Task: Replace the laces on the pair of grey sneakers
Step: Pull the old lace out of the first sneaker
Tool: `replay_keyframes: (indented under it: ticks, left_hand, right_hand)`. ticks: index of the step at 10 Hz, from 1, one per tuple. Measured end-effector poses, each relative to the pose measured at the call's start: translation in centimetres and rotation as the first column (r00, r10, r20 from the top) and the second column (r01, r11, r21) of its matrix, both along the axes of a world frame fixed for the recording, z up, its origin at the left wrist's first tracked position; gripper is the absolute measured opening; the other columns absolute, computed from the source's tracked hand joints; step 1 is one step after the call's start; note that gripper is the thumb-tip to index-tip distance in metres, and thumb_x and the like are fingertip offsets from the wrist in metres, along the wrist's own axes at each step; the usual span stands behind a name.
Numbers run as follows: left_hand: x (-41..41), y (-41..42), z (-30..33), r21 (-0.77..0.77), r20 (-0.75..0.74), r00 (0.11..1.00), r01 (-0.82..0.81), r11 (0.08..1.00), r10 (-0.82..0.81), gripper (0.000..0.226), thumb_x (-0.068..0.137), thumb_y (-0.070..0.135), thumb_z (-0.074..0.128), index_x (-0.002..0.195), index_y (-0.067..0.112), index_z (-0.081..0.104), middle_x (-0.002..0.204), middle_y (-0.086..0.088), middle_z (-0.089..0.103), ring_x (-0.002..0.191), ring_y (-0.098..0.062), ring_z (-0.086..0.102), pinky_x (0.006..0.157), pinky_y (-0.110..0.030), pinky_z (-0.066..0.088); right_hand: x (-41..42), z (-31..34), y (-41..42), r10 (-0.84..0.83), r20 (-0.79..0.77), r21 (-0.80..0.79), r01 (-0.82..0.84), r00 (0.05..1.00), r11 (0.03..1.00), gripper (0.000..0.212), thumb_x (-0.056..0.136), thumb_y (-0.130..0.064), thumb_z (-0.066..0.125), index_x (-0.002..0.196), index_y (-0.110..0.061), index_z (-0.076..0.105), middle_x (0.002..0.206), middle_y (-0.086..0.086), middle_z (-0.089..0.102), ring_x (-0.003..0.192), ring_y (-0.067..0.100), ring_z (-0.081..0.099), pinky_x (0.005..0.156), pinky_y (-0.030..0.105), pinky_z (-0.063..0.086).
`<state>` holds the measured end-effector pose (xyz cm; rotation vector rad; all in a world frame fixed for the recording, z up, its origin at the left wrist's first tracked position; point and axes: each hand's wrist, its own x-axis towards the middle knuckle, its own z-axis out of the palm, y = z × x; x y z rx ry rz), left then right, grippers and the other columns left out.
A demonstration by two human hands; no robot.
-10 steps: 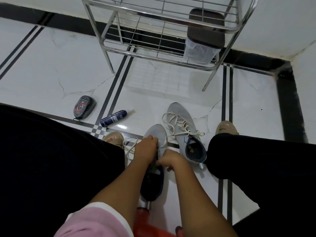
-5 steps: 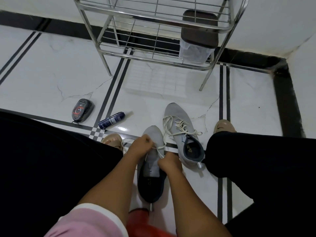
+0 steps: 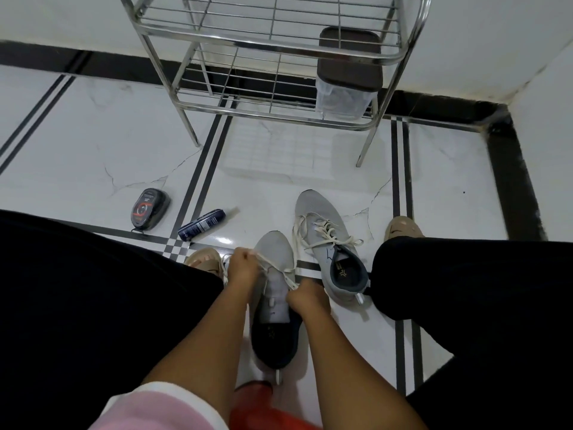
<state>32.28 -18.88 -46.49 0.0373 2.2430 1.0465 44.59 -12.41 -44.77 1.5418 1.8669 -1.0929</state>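
Floor (image 3: 93,156) was white tile with black lines, metal rack (image 3: 273,57) at top | near sneaker (image 3: 274,293) lay low in the middle | left hand (image 3: 245,268) and right hand (image 3: 305,301) each pinched its white lace (image 3: 290,282) | other sneaker (image 3: 325,243) lay just right.

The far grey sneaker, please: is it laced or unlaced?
Laced: the far sneaker has a white lace crisscrossing its eyelets, ends loose.

Near grey sneaker (image 3: 273,293): upright on the floor, toe pointing away, dark opening toward the viewer, white lace (image 3: 286,274) partly threaded across its upper. Far grey sneaker (image 3: 328,243): just beside it, angled, fully laced with a loose white lace (image 3: 322,231).
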Motion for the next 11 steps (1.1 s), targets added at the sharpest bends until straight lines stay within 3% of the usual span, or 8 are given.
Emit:
replay_keyframes:
  ticks: [1,2,3,6,7,9,10,11]
  left_hand:
    - [-1.1,-0.2,0.9,0.141,0.604,0.628,-0.690,0.710,0.491,0.028,0.094,0.009,0.031,0.069,0.008,0.043,0.062,-0.006,0.045,0.056,-0.018,0.043,0.053,-0.027,0.044]
    - [-1.9,-0.2,0.2,-0.127,0.100,0.993,0.081,0.989,-0.069,0.039,0.087,0.046,0.050,0.093,0.008,0.054,0.077,-0.006,0.060,0.074,-0.027,0.058,0.069,-0.030,0.047]
    - [-0.5,0.5,0.7,-0.330,-0.085,0.799,0.542,0.773,-0.596,0.023,0.086,0.049,0.055,0.095,0.027,0.057,0.092,0.003,0.062,0.093,-0.022,0.060,0.081,-0.034,0.045]
    - [2.1,1.2,-0.3,-0.549,-0.256,0.599,0.556,0.624,-0.759,0.029,0.094,0.039,0.048,0.103,0.021,0.068,0.107,-0.004,0.061,0.101,-0.027,0.061,0.085,-0.037,0.043]
    - [1.4,1.7,0.0,-0.227,0.012,0.924,0.374,0.899,-0.382,0.019,0.093,0.027,0.050,0.092,0.013,0.063,0.102,-0.008,0.063,0.094,-0.027,0.061,0.082,-0.035,0.047]
    - [-4.9,-0.2,3.3,0.239,0.775,0.375,-0.919,0.313,0.508,0.030,0.102,0.021,0.024,0.081,0.014,0.044,0.055,0.001,0.051,0.049,-0.009,0.045,0.062,-0.023,0.046]
    - [-4.3,1.4,3.3,0.076,0.185,0.970,-0.174,0.982,0.158,0.022,0.095,0.034,0.052,0.089,0.014,0.049,0.069,-0.007,0.058,0.046,-0.016,0.050,0.047,-0.023,0.039]
    - [-1.2,1.7,1.3,-0.287,-0.007,0.767,0.613,0.736,-0.642,0.013,0.085,0.022,0.057,0.098,0.019,0.058,0.100,-0.007,0.066,0.090,-0.025,0.061,0.074,-0.031,0.048]
  right_hand:
    - [-0.4,0.0,0.1,0.010,-0.015,0.010,-0.010,1.000,1.000,0.033,0.087,-0.026,0.054,0.117,-0.012,0.058,0.122,0.012,0.060,0.108,0.031,0.060,0.084,0.033,0.051]
    - [-0.5,0.0,-0.2,0.066,0.013,0.086,-0.067,0.998,0.994,0.042,0.091,-0.041,0.053,0.122,-0.013,0.057,0.125,0.012,0.058,0.113,0.031,0.058,0.085,0.034,0.050]
    - [-0.4,-0.2,-0.1,0.090,0.024,0.124,-0.092,0.996,0.988,0.050,0.096,-0.049,0.041,0.125,-0.011,0.056,0.127,0.013,0.057,0.114,0.031,0.058,0.086,0.036,0.050]
    - [-0.6,-0.2,-0.6,0.195,-0.006,0.106,-0.193,0.981,0.975,0.038,0.098,-0.032,0.043,0.129,-0.011,0.053,0.129,0.015,0.054,0.115,0.032,0.057,0.089,0.037,0.049]
    - [-0.3,-0.4,-0.5,0.167,-0.044,0.079,-0.163,0.985,0.983,0.034,0.095,-0.025,0.046,0.126,-0.014,0.055,0.128,0.013,0.056,0.114,0.032,0.057,0.089,0.035,0.048]
    - [0.5,-0.9,-0.6,0.089,-0.050,0.004,-0.089,0.995,0.996,0.030,0.092,-0.024,0.050,0.120,-0.016,0.057,0.123,0.011,0.059,0.112,0.030,0.058,0.084,0.031,0.046]
    - [0.2,-0.9,-0.6,0.075,-0.045,-0.003,-0.075,0.996,0.997,0.032,0.092,-0.023,0.050,0.122,-0.016,0.057,0.124,0.011,0.059,0.113,0.030,0.058,0.085,0.032,0.047]
    - [0.0,-0.8,-0.8,0.070,-0.053,0.004,-0.070,0.996,0.998,0.033,0.092,-0.026,0.049,0.122,-0.016,0.057,0.123,0.011,0.060,0.112,0.031,0.058,0.088,0.034,0.049]
